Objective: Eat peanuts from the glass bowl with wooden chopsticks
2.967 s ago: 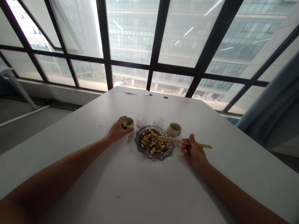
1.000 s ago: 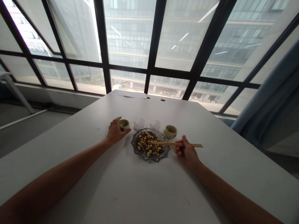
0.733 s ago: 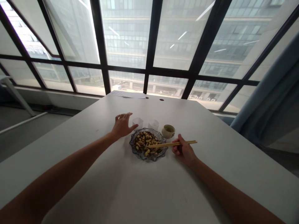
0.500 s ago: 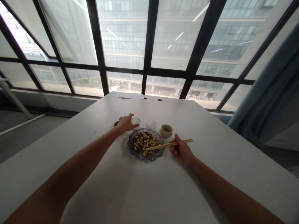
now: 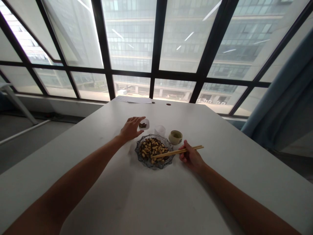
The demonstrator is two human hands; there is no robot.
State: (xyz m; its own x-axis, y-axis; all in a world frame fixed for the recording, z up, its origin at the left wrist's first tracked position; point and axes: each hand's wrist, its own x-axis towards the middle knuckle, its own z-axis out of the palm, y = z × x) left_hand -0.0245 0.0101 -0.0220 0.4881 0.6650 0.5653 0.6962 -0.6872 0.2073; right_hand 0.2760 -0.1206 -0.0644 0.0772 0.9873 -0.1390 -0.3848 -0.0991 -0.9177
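My left hand (image 5: 132, 128) is closed around the side of a small clear plastic cup (image 5: 147, 124), which tilts toward me and shows dark bits inside. Below it sits a scalloped glass bowl (image 5: 138, 159) filled with a mix of pale nuts and dark seeds (image 5: 154, 148). My right hand (image 5: 191, 157) grips a pair of wooden chopsticks (image 5: 175, 152), their tips resting over the nuts. A second clear cup (image 5: 160, 130) stands behind the bowl, and a greenish ceramic cup (image 5: 175, 137) is just beyond my right hand.
All of this stands on a white table (image 5: 156, 202). White papers (image 5: 133, 100) lie at its far edge near two dark round holes. Large windows rise behind, and a blue curtain (image 5: 281, 88) hangs at the right.
My left hand has taken hold of the left clear cup and tilted it, so its contents now show. My right hand and the chopsticks have hardly moved.
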